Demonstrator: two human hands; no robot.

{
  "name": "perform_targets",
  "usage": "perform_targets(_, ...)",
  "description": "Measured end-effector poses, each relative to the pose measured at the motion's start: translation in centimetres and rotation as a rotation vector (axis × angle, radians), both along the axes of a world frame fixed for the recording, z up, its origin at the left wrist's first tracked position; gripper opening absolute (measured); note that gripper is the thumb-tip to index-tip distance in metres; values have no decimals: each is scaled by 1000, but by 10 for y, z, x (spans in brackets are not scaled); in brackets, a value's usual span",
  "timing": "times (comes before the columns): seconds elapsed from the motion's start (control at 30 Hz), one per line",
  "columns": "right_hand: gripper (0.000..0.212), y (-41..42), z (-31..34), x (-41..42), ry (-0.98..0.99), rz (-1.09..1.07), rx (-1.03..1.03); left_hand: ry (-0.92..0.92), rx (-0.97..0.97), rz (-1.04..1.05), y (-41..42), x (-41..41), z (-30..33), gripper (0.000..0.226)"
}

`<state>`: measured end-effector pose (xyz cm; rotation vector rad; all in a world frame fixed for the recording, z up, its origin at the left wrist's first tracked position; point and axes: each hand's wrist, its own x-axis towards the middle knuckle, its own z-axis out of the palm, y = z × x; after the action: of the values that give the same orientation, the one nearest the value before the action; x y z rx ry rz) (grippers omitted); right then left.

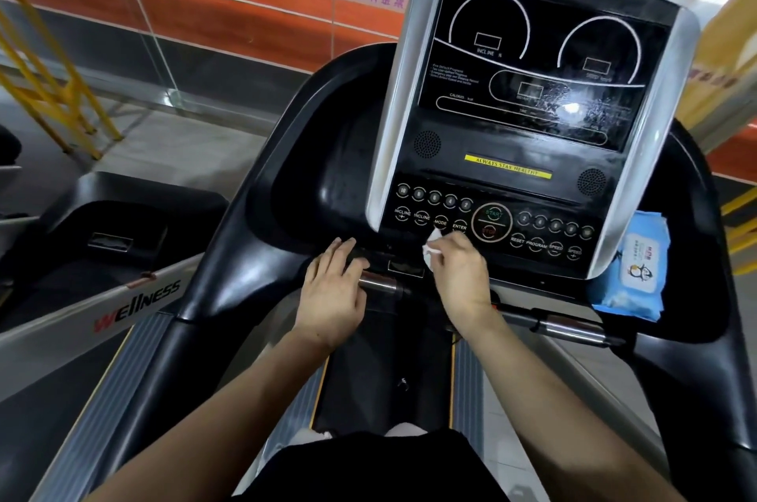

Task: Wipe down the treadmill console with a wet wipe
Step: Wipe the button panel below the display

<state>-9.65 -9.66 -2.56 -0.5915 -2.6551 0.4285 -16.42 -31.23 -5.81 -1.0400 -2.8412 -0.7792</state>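
Observation:
The black treadmill console [528, 100] with silver side trim tilts up in front of me; wet streaks shine on its display at the lower right. My right hand [458, 276] pinches a small white wet wipe [432, 249] against the button panel just below the MODE and ENTER buttons. My left hand [334, 288] rests with straight fingers on the console's lower edge, above the chrome handlebar [379, 282], holding nothing.
A blue wet-wipe pack [635, 268] lies in the console's right side tray. A second chrome grip [573, 327] sticks out at lower right. The belt [368, 378] runs below me. Another treadmill [102, 255] stands to the left, glass panels beyond.

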Motion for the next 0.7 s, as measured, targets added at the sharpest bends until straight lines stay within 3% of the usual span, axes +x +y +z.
perform_targets(0.13,6,-1,0,4,31,-39,-7,-16,-13,-2,0,3,1,40)
perform_targets(0.4,14,-57,9,-58,-42,149,-33,1,-48,32,-6,5,-4,41)
perform_targets(0.7,11,-4,9,-12,-39,43,-37,15,-35,-67,23,14,-2,41)
